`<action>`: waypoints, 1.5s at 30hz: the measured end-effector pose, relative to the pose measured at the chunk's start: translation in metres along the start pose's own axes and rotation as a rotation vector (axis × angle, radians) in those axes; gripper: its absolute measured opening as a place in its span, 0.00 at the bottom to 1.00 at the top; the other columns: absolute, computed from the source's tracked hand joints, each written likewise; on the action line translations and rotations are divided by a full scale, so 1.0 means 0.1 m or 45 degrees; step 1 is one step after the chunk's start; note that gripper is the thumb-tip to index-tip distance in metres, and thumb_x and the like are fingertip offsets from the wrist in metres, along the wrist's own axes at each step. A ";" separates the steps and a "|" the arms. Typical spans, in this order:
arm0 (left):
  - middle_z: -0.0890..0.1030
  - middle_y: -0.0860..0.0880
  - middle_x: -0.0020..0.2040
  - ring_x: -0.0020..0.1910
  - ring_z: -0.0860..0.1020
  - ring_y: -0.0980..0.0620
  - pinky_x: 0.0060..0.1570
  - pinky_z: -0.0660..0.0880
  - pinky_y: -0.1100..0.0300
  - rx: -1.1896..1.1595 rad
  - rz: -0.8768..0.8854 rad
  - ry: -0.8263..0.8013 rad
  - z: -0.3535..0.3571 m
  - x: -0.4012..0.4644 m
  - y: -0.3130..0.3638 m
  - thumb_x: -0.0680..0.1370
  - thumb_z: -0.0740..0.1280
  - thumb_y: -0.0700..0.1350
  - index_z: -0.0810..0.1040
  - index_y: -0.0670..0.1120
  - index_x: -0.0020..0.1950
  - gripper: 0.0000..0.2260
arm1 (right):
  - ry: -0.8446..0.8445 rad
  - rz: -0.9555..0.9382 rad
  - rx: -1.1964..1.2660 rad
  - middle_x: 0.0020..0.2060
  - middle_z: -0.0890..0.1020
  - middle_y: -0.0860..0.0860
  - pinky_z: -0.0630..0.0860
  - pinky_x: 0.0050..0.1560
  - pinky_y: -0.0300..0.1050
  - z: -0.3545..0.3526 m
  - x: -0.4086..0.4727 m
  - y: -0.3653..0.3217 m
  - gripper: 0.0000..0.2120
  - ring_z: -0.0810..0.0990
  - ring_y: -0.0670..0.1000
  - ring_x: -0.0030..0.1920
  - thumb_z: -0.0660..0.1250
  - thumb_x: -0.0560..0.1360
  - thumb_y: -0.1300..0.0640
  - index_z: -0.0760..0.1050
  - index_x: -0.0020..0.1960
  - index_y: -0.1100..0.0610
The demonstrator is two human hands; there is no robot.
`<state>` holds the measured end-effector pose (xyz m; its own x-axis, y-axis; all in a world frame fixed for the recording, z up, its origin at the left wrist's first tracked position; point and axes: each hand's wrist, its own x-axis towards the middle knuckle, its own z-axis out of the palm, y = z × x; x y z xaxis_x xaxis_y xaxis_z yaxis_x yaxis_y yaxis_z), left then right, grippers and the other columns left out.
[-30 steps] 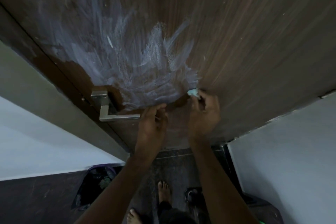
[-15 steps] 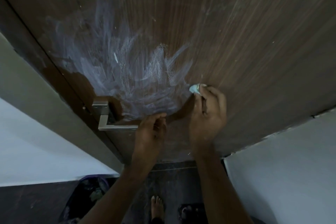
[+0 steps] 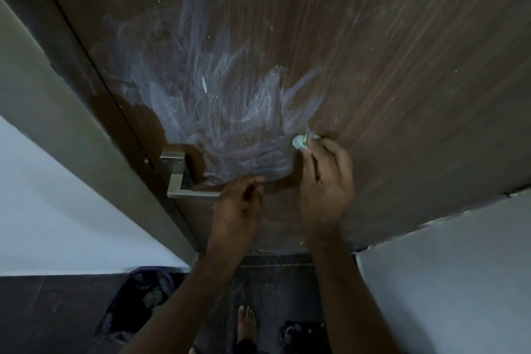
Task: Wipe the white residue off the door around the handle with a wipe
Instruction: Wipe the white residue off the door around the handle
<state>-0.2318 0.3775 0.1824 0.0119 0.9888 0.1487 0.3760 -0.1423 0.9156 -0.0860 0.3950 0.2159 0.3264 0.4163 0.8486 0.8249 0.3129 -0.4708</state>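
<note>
wipe (image 3: 299, 142) mostly hidden in right hand (image 3: 326, 181), handle (image 3: 184, 181) end behind left hand (image 3: 237, 207)

No readable text; view dim, perhaps blurred.

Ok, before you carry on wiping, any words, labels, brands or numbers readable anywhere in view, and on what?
None can be read.
Door: only white residue smears, no lettering.
Handle: plain metal, no brand visible.
Wipe in the right hand: no print visible.
Bag on the floor: too dark and blurred to tell.
</note>
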 end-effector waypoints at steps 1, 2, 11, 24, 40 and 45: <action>0.82 0.55 0.54 0.53 0.79 0.62 0.51 0.73 0.73 0.014 0.012 0.007 0.00 0.00 0.01 0.81 0.66 0.44 0.81 0.51 0.59 0.09 | 0.031 -0.020 0.012 0.51 0.82 0.57 0.75 0.61 0.37 0.02 0.05 -0.01 0.07 0.78 0.44 0.55 0.70 0.79 0.63 0.83 0.55 0.63; 0.83 0.55 0.53 0.52 0.79 0.62 0.50 0.73 0.73 0.042 0.021 0.013 0.00 -0.01 0.02 0.81 0.66 0.44 0.82 0.51 0.59 0.09 | 0.030 -0.029 0.019 0.50 0.82 0.58 0.76 0.61 0.37 0.04 0.04 -0.01 0.06 0.78 0.44 0.55 0.70 0.79 0.63 0.83 0.55 0.64; 0.82 0.55 0.57 0.56 0.79 0.62 0.54 0.70 0.77 0.114 0.012 -0.011 -0.05 0.00 0.08 0.82 0.66 0.44 0.81 0.51 0.63 0.11 | -0.600 0.159 -0.119 0.46 0.84 0.63 0.83 0.51 0.55 0.07 -0.75 0.20 0.12 0.81 0.54 0.51 0.76 0.65 0.75 0.84 0.48 0.68; 0.84 0.53 0.54 0.52 0.81 0.59 0.54 0.78 0.63 0.194 0.107 0.053 -0.13 0.02 0.10 0.81 0.67 0.44 0.83 0.50 0.60 0.09 | -0.600 0.103 -0.067 0.48 0.83 0.62 0.84 0.50 0.54 0.20 -0.75 0.11 0.11 0.84 0.61 0.48 0.77 0.67 0.73 0.83 0.49 0.68; 0.85 0.50 0.52 0.50 0.76 0.64 0.52 0.67 0.81 0.273 0.183 0.210 -0.40 0.09 0.01 0.78 0.71 0.40 0.83 0.47 0.58 0.10 | -0.583 0.034 0.004 0.53 0.82 0.60 0.80 0.59 0.48 0.30 -0.76 0.01 0.07 0.81 0.55 0.53 0.70 0.76 0.67 0.83 0.53 0.66; 0.84 0.51 0.52 0.51 0.77 0.63 0.53 0.68 0.80 0.269 0.169 0.240 -0.46 -0.03 -0.09 0.79 0.69 0.42 0.84 0.47 0.58 0.09 | -0.665 0.230 -0.039 0.50 0.84 0.60 0.79 0.58 0.45 0.32 -0.94 -0.03 0.07 0.84 0.56 0.51 0.71 0.74 0.66 0.83 0.51 0.65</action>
<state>-0.2781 0.3739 0.1915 -0.0907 0.9337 0.3464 0.5674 -0.2374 0.7885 -0.1341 0.3823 0.1303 0.1982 0.8317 0.5187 0.7927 0.1752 -0.5839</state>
